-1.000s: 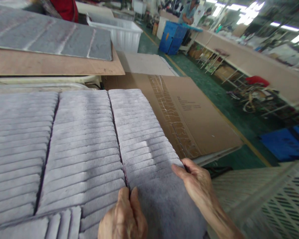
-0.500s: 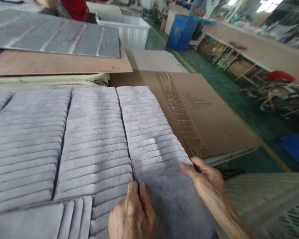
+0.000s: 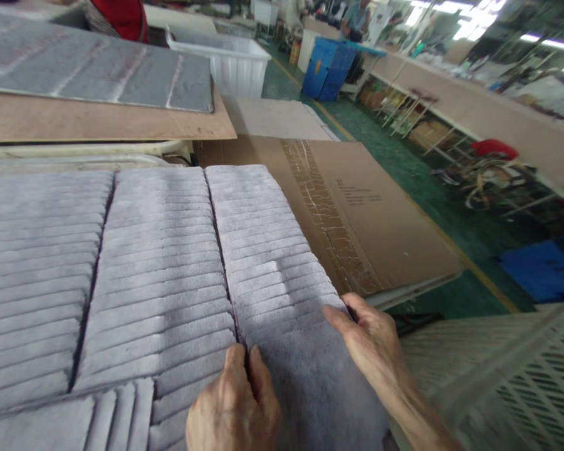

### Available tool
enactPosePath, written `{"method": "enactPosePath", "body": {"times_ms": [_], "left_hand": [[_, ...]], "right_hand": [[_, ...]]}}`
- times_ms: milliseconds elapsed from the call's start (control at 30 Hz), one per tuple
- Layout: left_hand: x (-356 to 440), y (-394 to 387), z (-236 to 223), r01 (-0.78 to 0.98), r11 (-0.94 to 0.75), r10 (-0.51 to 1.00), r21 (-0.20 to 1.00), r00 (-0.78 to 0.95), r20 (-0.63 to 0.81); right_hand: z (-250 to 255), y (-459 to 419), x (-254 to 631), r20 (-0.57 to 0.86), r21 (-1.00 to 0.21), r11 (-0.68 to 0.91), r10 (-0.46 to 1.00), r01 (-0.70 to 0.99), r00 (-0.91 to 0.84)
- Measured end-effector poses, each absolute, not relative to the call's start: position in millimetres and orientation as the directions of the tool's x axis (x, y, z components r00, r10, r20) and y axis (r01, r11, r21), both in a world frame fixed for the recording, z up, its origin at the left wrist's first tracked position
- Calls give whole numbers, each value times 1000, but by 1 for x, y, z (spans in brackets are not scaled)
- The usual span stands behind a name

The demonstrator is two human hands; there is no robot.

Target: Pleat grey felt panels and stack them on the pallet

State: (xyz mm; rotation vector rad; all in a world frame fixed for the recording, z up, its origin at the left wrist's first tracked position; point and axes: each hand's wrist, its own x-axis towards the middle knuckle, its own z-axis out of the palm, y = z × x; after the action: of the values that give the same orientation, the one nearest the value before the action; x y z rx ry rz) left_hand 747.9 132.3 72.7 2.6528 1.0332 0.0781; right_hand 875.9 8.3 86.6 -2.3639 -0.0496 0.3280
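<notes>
Rows of overlapping grey fabric pieces [image 3: 169, 250] are laid out before me, each piece showing only a narrow strip. In the rightmost row, the nearest fabric piece [image 3: 314, 376] lies on top with its whole face showing. My left hand [image 3: 235, 401] pinches its left edge, at the gap between two rows. My right hand [image 3: 371, 338] grips the opposite edge, thumb above and fingers curled beneath. Both hands are closed on this piece. At the lower left, a separate stack of grey pieces [image 3: 42, 426] overlaps sideways.
A flattened cardboard box [image 3: 385, 232] lies beyond the right row. A slatted plastic crate [image 3: 536, 376] stands at the lower right. Behind are a grey panel on a plywood board [image 3: 122, 122], a white tub [image 3: 239, 69] and blue boxes [image 3: 329, 66]. A person [image 3: 355, 22] is far off.
The whole scene has shifted somewhat left in view as my head turned right. Both hands keep their hold on the same fabric piece, with little movement against it.
</notes>
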Motion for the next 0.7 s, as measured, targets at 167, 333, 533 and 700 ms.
{"method": "enactPosePath", "body": {"times_ms": [167,333,533,700], "left_hand": [[749,133,76,653,-695,668,301,741,-65],[749,133,77,646,-700,666,304,744,-49],[749,128,77,658,-713,680,243,733,10],[750,124,78,674,-703,701,224,710,64]], "right_hand": [[85,8,877,-220,-680,-730,117,-66,968],[85,9,877,-228,-650,-757,116,-62,967],[82,10,869,-97,-496,-868,53,-2,994],[81,12,865,-51,-417,-909,39,14,998]]}}
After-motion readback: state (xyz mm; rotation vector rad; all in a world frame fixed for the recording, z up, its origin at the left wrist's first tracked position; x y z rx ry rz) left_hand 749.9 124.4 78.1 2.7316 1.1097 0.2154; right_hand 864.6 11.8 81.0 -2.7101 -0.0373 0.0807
